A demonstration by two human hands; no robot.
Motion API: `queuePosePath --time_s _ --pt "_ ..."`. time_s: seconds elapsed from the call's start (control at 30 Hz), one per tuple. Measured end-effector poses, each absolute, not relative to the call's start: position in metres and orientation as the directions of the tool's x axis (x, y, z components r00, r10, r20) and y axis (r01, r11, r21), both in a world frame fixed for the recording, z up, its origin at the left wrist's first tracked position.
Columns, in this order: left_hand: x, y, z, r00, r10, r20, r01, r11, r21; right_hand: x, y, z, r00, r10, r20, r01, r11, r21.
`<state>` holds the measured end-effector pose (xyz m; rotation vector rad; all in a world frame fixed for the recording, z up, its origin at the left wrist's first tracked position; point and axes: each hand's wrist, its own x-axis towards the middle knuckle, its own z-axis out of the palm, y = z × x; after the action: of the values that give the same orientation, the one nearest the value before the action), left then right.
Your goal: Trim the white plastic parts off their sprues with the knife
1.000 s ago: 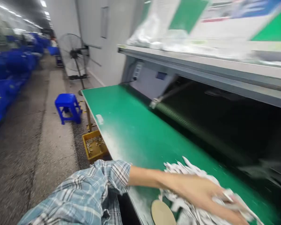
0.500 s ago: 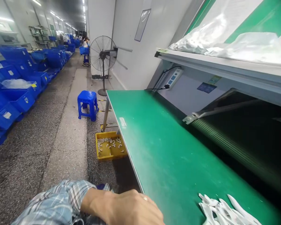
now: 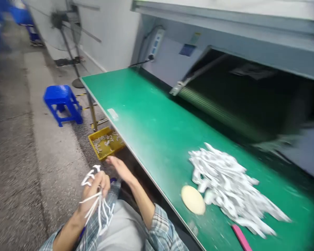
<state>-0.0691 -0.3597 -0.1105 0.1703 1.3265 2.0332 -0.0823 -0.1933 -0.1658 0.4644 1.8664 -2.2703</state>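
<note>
the left hand [image 3: 95, 188] is down in the lap, below the near edge of the green bench [image 3: 151, 125], with its fingers closed around a bundle of thin white plastic pieces [image 3: 98, 205]. some of the pieces loop up above the knuckles and the rest hang down over the plaid sleeve. the right hand [image 3: 119, 168] is just beside it, a little higher and nearer the bench edge. it is spread wide with the fingers stretched out and holds nothing, and its fingertips are close to the bundle but apart from it.

on the bench, well to the right of both hands, lies a loose heap of white plastic pieces [image 3: 225, 184] of the same kind. a flat beige oval disc [image 3: 193, 199] sits against the heap's near left side, close to the bench edge. a pink strip [image 3: 240, 237] lies just in front of the heap, partly cut off by the bottom of the view.

on the floor under the bench's far end stands a yellow tray [image 3: 106, 142] with small pale bits in it. a blue plastic stool [image 3: 62, 103] is further left, and a standing fan [image 3: 65, 24] is behind it, blurred. a white power strip [image 3: 155, 43] hangs on the back panel.
</note>
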Motion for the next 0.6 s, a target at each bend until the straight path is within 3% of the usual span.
queuePosePath --time_s 0.1,0.13,0.2,0.27,0.4,0.5,0.6 --pt "-0.075 -0.344 -0.102 -0.755 0.588 -0.291 -0.509 -0.247 0.824 -0.009 -0.193 -0.126 -0.966 0.053 -0.254 0.243 -0.159 -0.957" --pt "-0.077 -0.335 -0.097 -0.737 0.617 -0.277 -0.505 -0.231 0.831 0.012 -0.194 -0.112 -0.978 0.031 -0.204 0.203 -0.045 -0.978" --pt "-0.082 -0.311 -0.088 -0.698 0.692 -0.187 -0.427 -0.192 0.884 0.043 -0.194 -0.085 -0.978 0.083 -0.193 0.206 0.193 -0.959" --pt "-0.081 -0.283 -0.079 -0.632 0.775 -0.023 -0.255 -0.180 0.950 0.065 -0.190 -0.063 -0.959 0.181 -0.216 0.266 0.327 -0.907" --pt "-0.071 -0.226 -0.062 -0.366 0.899 0.240 0.000 -0.258 0.966 0.094 -0.171 -0.033 -0.944 0.291 -0.154 0.243 0.301 -0.922" --pt "-0.062 -0.186 -0.053 -0.091 0.969 0.229 0.027 -0.227 0.973 0.125 -0.145 -0.007 -0.882 0.471 -0.008 0.237 0.429 -0.871" --pt "-0.050 -0.146 -0.053 0.185 0.960 0.211 0.235 -0.251 0.939 0.195 -0.110 0.029 -0.735 0.677 0.036 0.409 0.485 -0.773"
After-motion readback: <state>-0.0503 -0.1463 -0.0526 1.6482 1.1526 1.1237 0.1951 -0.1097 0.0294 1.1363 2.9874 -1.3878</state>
